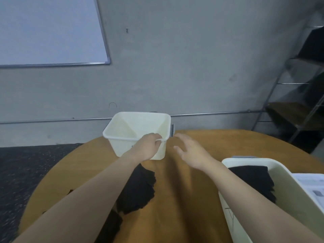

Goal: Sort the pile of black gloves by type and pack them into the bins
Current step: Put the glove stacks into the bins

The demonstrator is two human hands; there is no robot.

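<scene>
Head view | left hand (149,146) grips near rim of empty white bin (122,132) at table's far edge, likely to draw it within reach | right hand (189,151) hovers beside it, fingers spread, holding nothing | black gloves (138,188) piled under left forearm | second bin (254,162), right, already holds gloves.

Two bare forearms in view, no sleeves visible up to the frame edge. Left hand (148,146) and right hand (190,151): no gloves, rings, watch or wristbands visible. Nails short as far as the blur allows. No markings on either arm.
</scene>
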